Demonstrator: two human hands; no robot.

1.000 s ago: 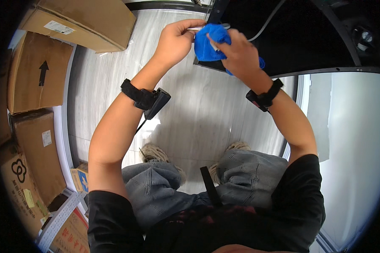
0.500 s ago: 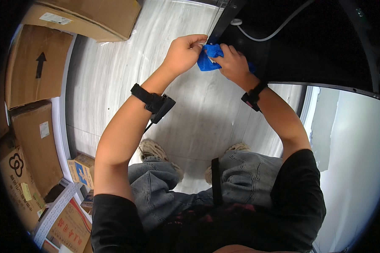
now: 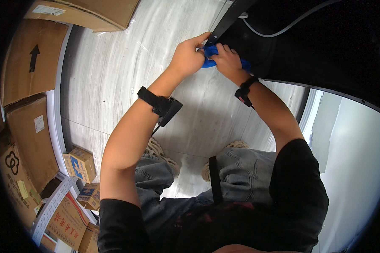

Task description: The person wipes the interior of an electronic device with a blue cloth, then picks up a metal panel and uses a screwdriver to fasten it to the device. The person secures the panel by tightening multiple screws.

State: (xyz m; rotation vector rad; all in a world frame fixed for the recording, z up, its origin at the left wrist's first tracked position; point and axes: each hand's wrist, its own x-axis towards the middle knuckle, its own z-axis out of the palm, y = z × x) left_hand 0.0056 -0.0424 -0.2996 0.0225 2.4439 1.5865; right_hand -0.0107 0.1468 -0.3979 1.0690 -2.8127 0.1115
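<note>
My right hand (image 3: 229,62) has its fingers closed round a bunched blue cloth (image 3: 209,63), whose loose end shows beside the wrist. Right next to it, my left hand (image 3: 188,57) stretches its index finger to the lower end of a black metal frame bar (image 3: 232,19). The other fingers of that hand are curled at the cloth's left edge, and what they grip is hidden. Both hands meet at the corner of a large black cabinet or rack (image 3: 325,55). Each wrist wears a black strap with a small device.
A white cable (image 3: 278,33) runs across the black interior. Cardboard boxes (image 3: 33,63) line the left side, with small cartons (image 3: 82,164) by a white perforated shelf post (image 3: 50,206). Light wood-look floor (image 3: 126,76) lies below, and a white panel (image 3: 350,168) stands at right.
My left index finger has straightened out against the frame bar, and the left hand has come closer to the cloth. Less of the cloth shows between the hands. The view has shifted slightly.
</note>
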